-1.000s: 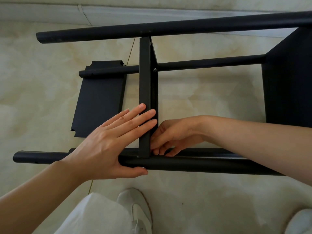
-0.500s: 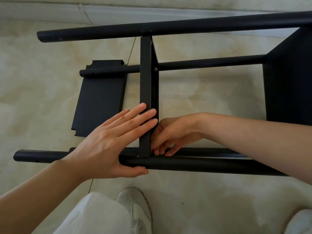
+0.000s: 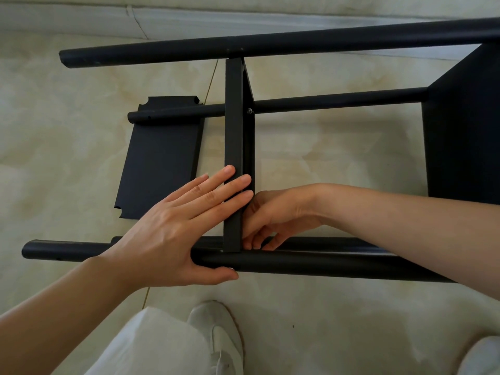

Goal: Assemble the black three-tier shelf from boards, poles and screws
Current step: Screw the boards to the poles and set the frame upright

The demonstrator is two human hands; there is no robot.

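Your left hand [image 3: 173, 228] lay flat against the middle board [image 3: 234, 147]; your right hand [image 3: 273, 217] curled behind it, hold unclear; beige tile floor [image 3: 324, 163].

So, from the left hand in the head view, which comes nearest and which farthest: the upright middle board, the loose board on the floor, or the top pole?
1. Middle board: the left hand rests its fingers on it.
2. Loose board: flat on the floor, just beyond the hand.
3. Top pole: far side of the frame.
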